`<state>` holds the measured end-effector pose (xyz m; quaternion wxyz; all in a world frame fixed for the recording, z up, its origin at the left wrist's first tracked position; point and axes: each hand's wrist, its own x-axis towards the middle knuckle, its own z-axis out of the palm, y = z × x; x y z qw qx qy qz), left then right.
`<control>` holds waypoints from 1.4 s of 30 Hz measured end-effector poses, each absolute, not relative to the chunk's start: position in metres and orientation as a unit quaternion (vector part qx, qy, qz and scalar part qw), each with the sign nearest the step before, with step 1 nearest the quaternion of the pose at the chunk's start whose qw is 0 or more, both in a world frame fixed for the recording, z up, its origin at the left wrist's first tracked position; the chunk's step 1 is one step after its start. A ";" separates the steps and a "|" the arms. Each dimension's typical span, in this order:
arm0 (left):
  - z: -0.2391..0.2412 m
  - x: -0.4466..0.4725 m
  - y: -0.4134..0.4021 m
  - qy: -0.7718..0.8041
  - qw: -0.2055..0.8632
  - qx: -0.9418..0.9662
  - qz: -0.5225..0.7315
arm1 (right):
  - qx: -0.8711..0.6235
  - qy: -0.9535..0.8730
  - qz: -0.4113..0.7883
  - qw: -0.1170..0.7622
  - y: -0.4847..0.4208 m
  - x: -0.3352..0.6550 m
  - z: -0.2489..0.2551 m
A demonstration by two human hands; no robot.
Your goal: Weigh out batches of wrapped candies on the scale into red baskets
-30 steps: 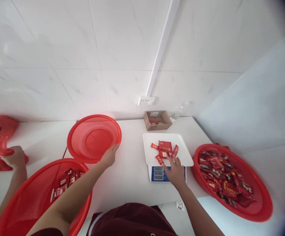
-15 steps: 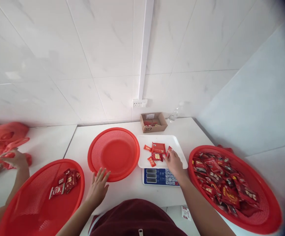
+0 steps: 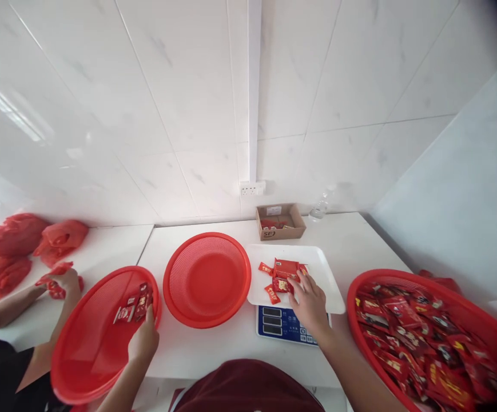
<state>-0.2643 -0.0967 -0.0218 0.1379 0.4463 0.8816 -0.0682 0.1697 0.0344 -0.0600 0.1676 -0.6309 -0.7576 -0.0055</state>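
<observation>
My left hand (image 3: 144,341) is closed over the right rim of a large red mesh basket (image 3: 80,355) that holds a few red snack packets (image 3: 136,306). My right hand (image 3: 311,302) lies on the white tray (image 3: 323,274) of a blue-faced scale (image 3: 285,324). Its fingers are spread, with the tips touching a small pile of red packets (image 3: 281,273). An empty red basket (image 3: 207,280) sits between the two hands, next to the scale.
A big red basket (image 3: 484,332) full of packets is at the right. A cardboard box (image 3: 280,223) and a clear bottle (image 3: 320,206) stand by the wall. Another person's hand (image 3: 66,280) holds red plastic at the left, near red bags (image 3: 12,240).
My left hand left the empty middle basket, which now sits beside the scale, and took hold of the left basket's rim. My right hand stayed on the tray's packets.
</observation>
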 end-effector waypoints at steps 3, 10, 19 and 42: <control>-0.012 -0.264 -0.087 0.887 0.157 0.422 -0.104 | -0.609 -0.776 -0.004 0.161 0.034 0.162 -0.057; 0.000 -0.271 -0.056 0.882 0.071 0.466 0.011 | -0.598 -0.790 0.015 0.134 0.035 0.155 -0.048; -0.034 -0.157 -0.062 0.684 0.215 0.678 0.163 | -0.637 -0.755 0.083 0.135 0.042 0.155 -0.049; 0.002 -0.137 -0.083 0.657 0.330 0.677 -0.046 | -0.601 -0.791 0.077 0.085 0.035 0.116 -0.043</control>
